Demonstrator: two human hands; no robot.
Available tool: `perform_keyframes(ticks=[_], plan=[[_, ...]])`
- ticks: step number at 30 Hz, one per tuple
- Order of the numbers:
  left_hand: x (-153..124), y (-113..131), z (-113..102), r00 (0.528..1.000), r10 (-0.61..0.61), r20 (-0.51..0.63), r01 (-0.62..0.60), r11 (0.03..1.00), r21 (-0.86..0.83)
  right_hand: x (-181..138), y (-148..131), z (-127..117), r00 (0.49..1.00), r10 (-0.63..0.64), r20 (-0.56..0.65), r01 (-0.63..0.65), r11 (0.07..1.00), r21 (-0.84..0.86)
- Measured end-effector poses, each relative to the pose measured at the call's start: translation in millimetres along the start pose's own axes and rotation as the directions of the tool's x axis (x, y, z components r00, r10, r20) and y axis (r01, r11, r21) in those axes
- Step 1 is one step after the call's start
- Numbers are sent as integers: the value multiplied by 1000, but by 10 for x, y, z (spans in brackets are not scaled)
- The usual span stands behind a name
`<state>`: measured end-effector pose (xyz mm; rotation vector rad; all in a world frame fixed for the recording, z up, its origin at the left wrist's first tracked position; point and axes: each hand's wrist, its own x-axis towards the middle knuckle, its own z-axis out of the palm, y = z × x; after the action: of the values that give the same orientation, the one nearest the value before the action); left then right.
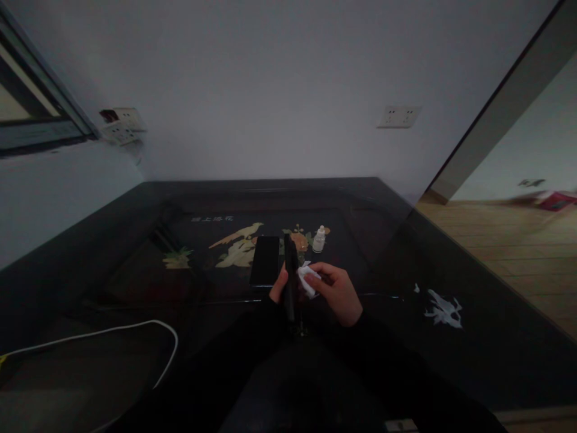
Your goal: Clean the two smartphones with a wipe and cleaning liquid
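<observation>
Dark glossy desk (496, 349) with a pale bird-and-flower inlay, carrying the upright dark slab (290, 270) near its middle. Long white cable (153, 322) looped on the desk well to the left of the slab and nearer the viewer. Thin flat black panel (265, 260) lying on the desk just left of the slab, almost touching it. Slab itself narrow, stood on edge and seen edge-on; lower end lost in shadow, so impossible to tell whether resting on the desk or lifted clear.

Just right of the slab, right hand (339, 293), fingers curled closed around a white wipe (308, 281) and pressing it to the slab's right face. At the slab's left side, left hand (278, 288), mostly hidden behind it, clasping it low down. Pale wall socket (399, 116) far beyond the slab, up and to its right. Small white bottle (318, 239) upright on the desk beyond the slab and slightly right, apart from it. Wipe crumpled, wedged between right fingertips and slab.
</observation>
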<state>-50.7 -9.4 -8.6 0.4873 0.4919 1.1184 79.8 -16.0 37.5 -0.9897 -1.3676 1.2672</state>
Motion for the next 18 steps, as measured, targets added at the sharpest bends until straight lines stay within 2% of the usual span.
perform_keyframes(ticks=[2,5,7,9,11,13,16,18], plan=[[1,59,-10,998,-50,33,52,997,-58,54,16,-73,999,8,-40,-8,1000,1],[73,141,-46,982,-179,53,186,965,-184,172,57,-266,983,-30,-184,22,999,-46],[120,165,-80,971,-232,53,238,940,-244,234,101,-398,959,-85,-269,50,989,-137],[142,160,-112,972,-226,69,236,935,-266,251,156,-482,943,-162,-290,78,956,-281],[142,139,-136,979,-189,82,204,941,-268,218,210,-493,937,-272,-220,150,880,-450],[134,118,-147,982,-172,79,186,951,-248,152,255,-442,908,-408,-92,282,761,-585],[129,101,-142,994,-109,21,111,971,-210,45,295,-316,815,-573,84,465,561,-685],[122,99,-126,998,-54,-18,49,976,-214,-7,303,-245,745,-649,152,523,427,-738]])
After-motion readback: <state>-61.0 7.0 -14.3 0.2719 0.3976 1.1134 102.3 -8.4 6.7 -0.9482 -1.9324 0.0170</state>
